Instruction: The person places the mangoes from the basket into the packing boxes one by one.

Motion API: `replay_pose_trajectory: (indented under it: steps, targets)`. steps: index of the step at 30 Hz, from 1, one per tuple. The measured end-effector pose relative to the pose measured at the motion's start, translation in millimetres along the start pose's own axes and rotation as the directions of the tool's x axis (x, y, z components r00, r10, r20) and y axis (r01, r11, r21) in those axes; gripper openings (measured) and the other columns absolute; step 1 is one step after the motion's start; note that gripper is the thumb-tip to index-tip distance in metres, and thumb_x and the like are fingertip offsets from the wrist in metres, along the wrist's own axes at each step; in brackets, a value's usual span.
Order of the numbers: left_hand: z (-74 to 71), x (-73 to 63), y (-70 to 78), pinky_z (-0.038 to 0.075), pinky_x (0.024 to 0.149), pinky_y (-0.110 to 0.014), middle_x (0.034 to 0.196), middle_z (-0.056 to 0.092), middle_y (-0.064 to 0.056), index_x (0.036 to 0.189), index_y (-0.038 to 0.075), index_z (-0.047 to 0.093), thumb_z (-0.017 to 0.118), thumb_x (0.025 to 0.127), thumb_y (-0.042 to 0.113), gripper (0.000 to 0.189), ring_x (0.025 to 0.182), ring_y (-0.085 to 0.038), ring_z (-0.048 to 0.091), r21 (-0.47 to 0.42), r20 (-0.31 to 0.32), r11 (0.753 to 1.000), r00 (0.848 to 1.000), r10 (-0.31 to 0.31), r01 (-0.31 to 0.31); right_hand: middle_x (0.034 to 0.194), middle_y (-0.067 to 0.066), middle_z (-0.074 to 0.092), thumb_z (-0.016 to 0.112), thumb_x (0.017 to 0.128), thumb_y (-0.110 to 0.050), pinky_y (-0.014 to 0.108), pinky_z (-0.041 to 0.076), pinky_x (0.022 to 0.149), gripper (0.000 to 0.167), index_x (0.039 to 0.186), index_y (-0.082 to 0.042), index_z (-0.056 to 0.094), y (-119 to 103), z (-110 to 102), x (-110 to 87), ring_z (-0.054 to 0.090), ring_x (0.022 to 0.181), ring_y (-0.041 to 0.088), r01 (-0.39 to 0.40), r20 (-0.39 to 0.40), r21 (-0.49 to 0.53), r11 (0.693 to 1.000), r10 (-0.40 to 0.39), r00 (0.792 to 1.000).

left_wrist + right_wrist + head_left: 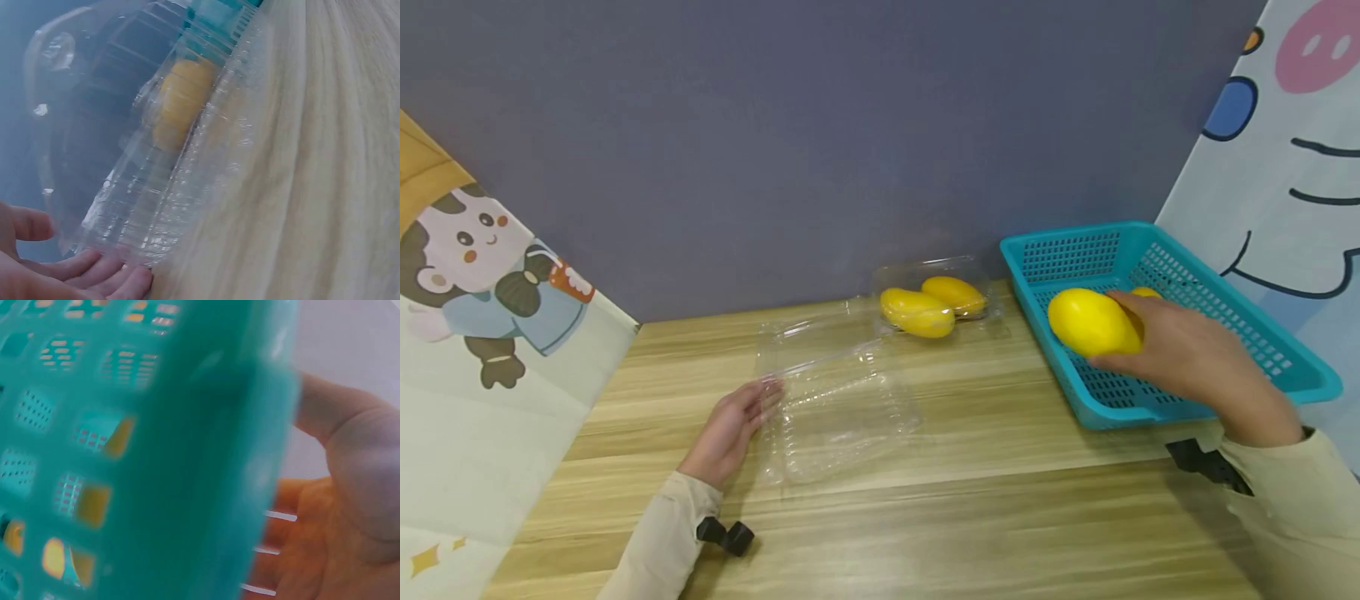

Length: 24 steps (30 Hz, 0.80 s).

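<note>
My right hand [1195,350] grips a yellow mango [1093,322] over the teal basket [1078,392], thumb on one side and fingers on the other. In the right wrist view the basket's wall [200,456] hides the fruit and the fingertips. My left hand [733,425] is at the left side of an opened clear plastic clamshell box [842,417] on the table. Its fingers [103,272] lie fairly straight against the box's edge, thumb apart, in the left wrist view. No fruit lies in this box.
Behind the opened box, by the grey wall, a second clear box [891,275] holds two mangoes [917,312]. More yellow fruit [1147,292] shows inside the basket, partly behind my right hand. Panels with cartoon prints stand on the left and right.
</note>
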<state>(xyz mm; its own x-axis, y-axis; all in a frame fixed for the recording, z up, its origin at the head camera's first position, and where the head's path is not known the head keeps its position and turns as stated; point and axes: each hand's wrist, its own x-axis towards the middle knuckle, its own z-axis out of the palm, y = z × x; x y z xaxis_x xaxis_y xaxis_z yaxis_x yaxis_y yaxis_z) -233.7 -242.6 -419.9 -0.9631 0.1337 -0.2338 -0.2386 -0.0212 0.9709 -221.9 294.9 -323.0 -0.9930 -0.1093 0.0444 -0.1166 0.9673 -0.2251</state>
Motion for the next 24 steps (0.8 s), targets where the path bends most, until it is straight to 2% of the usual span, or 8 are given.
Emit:
replay_pose_trajectory:
  steps: [3, 6, 10, 18, 24]
  targets:
    - [0.5, 1.9, -1.2, 0.029, 0.123, -0.038, 0.16, 0.03, -0.021, 0.155, -0.003, 0.019, 0.028, 0.109, 0.019, 0.052, 0.149, -0.031, 0.032, -0.006, 0.006, 1.0, 1.0, -0.001, 0.001, 0.14, 0.029, 0.05, 0.069, 0.078, -0.07, 0.057, 0.051, 0.069, 0.103, 0.152, -0.008, 0.036, -10, -1, -3.1, 0.06, 0.1, 0.044, 0.013, -0.051, -0.003, 1.0, -0.013, 0.999]
    - [0.7, 2.8, -3.2, 0.031, 0.123, -0.037, 0.16, 0.033, -0.019, 0.156, 0.0, 0.02, 0.031, 0.109, 0.018, 0.051, 0.148, -0.03, 0.034, -0.012, 0.006, 1.0, 1.0, -0.004, 0.004, 0.135, 0.028, 0.053, 0.072, 0.079, -0.064, 0.058, 0.051, 0.069, 0.098, 0.152, -0.008, 0.036, -22, -1, -5.7, 0.061, 0.096, 0.041, 0.035, -0.121, -0.026, 0.999, -0.037, 0.992]
    - [0.5, 3.4, -6.2, 0.032, 0.122, -0.037, 0.158, 0.037, -0.018, 0.154, 0.0, 0.024, 0.033, 0.109, 0.019, 0.05, 0.147, -0.03, 0.036, -0.008, -0.001, 1.0, 1.0, 0.002, -0.002, 0.141, 0.027, 0.053, 0.076, 0.08, -0.055, 0.063, 0.051, 0.076, 0.094, 0.152, -0.01, 0.036, -36, -2, -7.7, 0.059, 0.108, 0.045, 0.072, -0.184, -0.038, 0.997, -0.077, 0.98]
    - [0.3, 4.9, -10.2, 0.035, 0.12, -0.033, 0.153, 0.045, -0.014, 0.15, -0.002, 0.031, 0.033, 0.108, 0.017, 0.046, 0.145, -0.028, 0.04, -0.014, -0.012, 1.0, 1.0, 0.004, -0.004, 0.141, 0.023, 0.055, 0.076, 0.08, -0.056, 0.062, 0.053, 0.075, 0.093, 0.153, -0.014, 0.036, -52, -1, -7.9, 0.062, 0.106, 0.041, 0.104, -0.188, 0.002, 0.995, -0.102, 0.977]
    - [-1.5, 5.2, -12.6, 0.038, 0.117, -0.031, 0.148, 0.053, -0.006, 0.149, -0.002, 0.035, 0.035, 0.108, 0.022, 0.047, 0.139, -0.02, 0.048, 0.003, -0.004, 1.0, 1.0, 0.007, -0.007, 0.142, 0.021, 0.054, 0.076, 0.081, -0.054, 0.061, 0.053, 0.077, 0.091, 0.153, -0.014, 0.036, -60, 1, -7.3, 0.062, 0.108, 0.04, 0.115, -0.183, 0.029, 0.993, -0.108, 0.977]
